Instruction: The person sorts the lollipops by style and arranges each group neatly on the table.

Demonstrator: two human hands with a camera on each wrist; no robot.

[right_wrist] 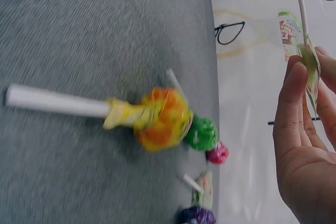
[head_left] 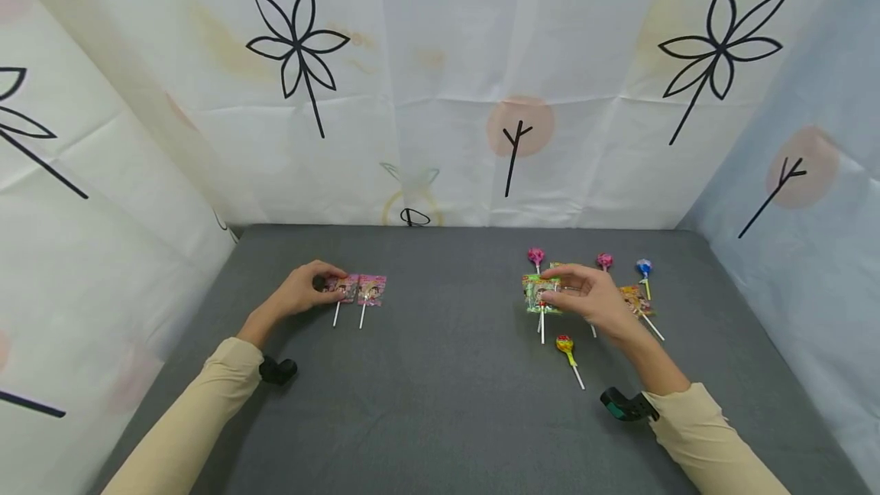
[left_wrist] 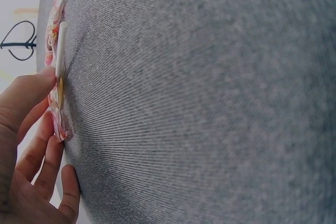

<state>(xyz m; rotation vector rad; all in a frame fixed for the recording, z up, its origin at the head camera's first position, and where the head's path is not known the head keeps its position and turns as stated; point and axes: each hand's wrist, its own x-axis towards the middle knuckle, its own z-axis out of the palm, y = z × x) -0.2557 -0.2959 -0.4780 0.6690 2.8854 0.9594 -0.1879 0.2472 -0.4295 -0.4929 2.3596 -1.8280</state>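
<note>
At the left, my left hand (head_left: 305, 289) pinches a flat lollipop in a pink wrapper (head_left: 346, 289) between thumb and fingers, low at the grey cloth. Right beside it is a second pink-wrapped flat lollipop (head_left: 372, 290). My right hand (head_left: 591, 296) pinches a flat lollipop in a green wrapper (right_wrist: 311, 69), raised off the cloth in the right wrist view. Another green wrapper (right_wrist: 289, 32) shows just behind it; whether the hand holds that too is unclear. Nearer the person than this hand is a round yellow-and-orange lollipop (head_left: 564, 344).
Around the right hand lie round pink lollipops (head_left: 536, 256), a blue one (head_left: 644, 269) and an orange-wrapped flat one (head_left: 635, 300). A green ball lollipop (right_wrist: 201, 133) and a purple one (right_wrist: 197, 216) show in the right wrist view. White printed curtains (head_left: 447, 159) stand behind the table.
</note>
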